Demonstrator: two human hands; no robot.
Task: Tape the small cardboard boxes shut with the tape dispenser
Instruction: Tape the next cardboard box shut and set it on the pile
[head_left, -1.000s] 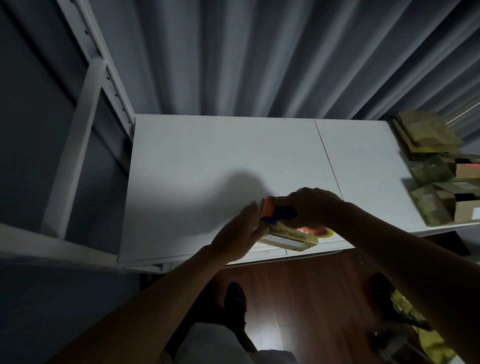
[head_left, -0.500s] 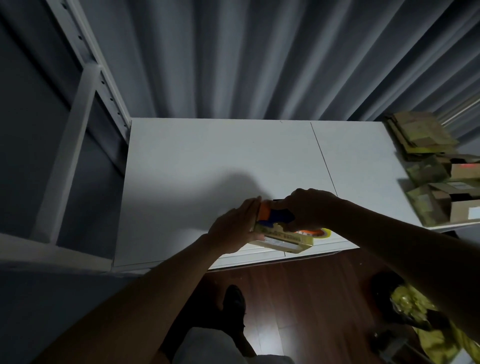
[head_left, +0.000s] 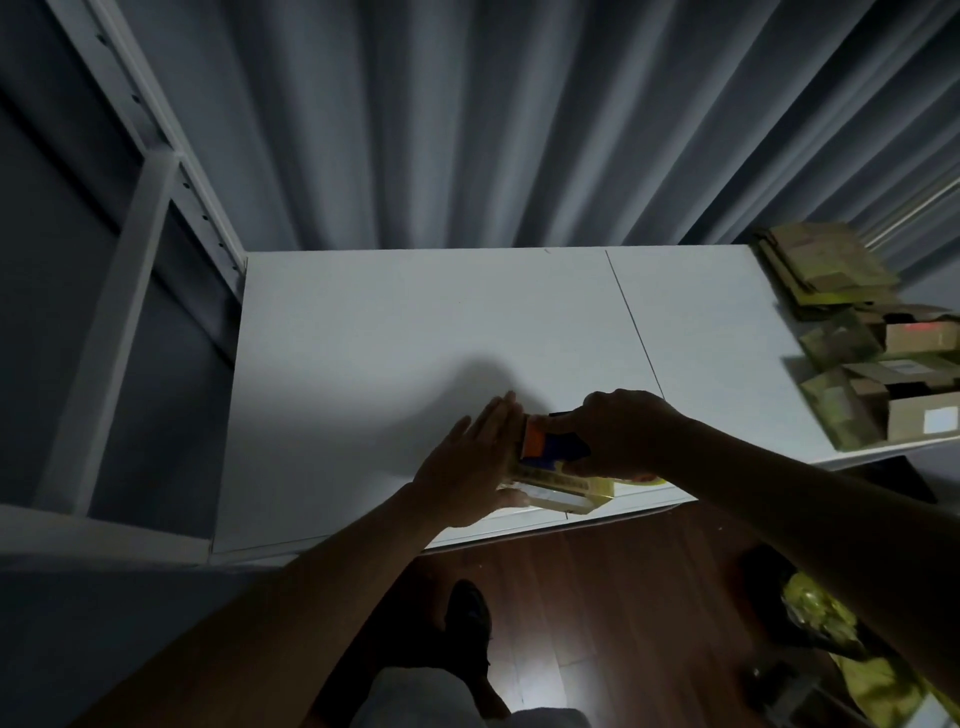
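Note:
A small cardboard box (head_left: 563, 491) lies near the front edge of the white table (head_left: 415, 332). On top of it sits the orange and blue tape dispenser (head_left: 545, 441), gripped by my right hand (head_left: 618, 434). My left hand (head_left: 472, 465) lies flat against the box's left side, fingers straight, thumb under the near edge. Most of the box is hidden by both hands.
Several cardboard boxes (head_left: 904, 410) and a stack of flattened ones (head_left: 826, 267) sit at the table's right end. A white metal rack (head_left: 130, 249) stands on the left. Grey curtains hang behind. My shoe (head_left: 467, 618) is on the wood floor below.
My left hand's fingers have straightened and now press flat on the box's side. The dispenser and right hand have stayed on the box top.

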